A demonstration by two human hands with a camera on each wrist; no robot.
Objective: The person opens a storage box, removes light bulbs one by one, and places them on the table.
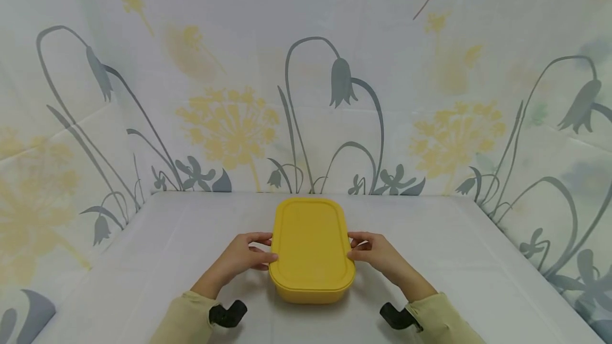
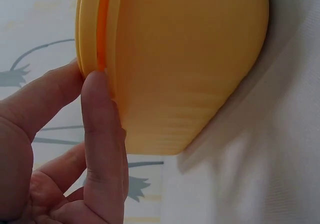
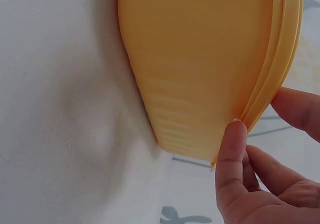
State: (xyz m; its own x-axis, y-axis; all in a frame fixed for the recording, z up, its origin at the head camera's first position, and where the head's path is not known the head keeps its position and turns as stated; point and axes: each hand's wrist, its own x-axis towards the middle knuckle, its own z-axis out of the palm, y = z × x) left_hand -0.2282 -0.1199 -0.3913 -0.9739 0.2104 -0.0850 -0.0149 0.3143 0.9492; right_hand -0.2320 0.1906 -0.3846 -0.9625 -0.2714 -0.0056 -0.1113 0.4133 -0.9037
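Note:
A yellow rectangular food container (image 1: 313, 297) stands on the white table, its yellow lid (image 1: 313, 243) on top. At the lid's left edge my left hand (image 1: 243, 255) pinches the rim, thumb above and fingers below. My right hand (image 1: 376, 252) pinches the opposite edge in the same way. In the left wrist view, a bright orange line runs between the lid's rim (image 2: 89, 29) and the box wall (image 2: 185, 59). The right wrist view has a fingertip right under the rim (image 3: 272, 79) and the thumb on its outer side. The container's inside is hidden.
The white tabletop (image 1: 191, 222) spreads around the container. A cloth printed with flowers (image 1: 311, 121) hangs behind the table and along both sides. Black wrist mounts (image 1: 228, 314) show at the cuffs of both light-green sleeves (image 1: 184, 320).

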